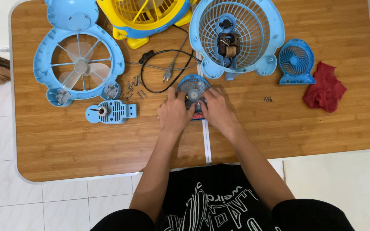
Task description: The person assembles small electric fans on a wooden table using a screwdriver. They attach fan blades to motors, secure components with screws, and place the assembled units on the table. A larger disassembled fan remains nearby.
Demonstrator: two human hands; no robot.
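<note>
**Small blue fan held between both hands, loose screws nearby**

Small blue fan (193,91) sits on the wooden table (279,128), gripped from both sides. The left hand (174,112) closes on its left edge; the right hand (217,110) closes on its right edge, fingers curled over it. A black power cord (168,70) loops just beyond the left fingertips, and loose screws (134,87) lie further left. A sliding wrist could likely scatter the screws or snag the cord.
</note>
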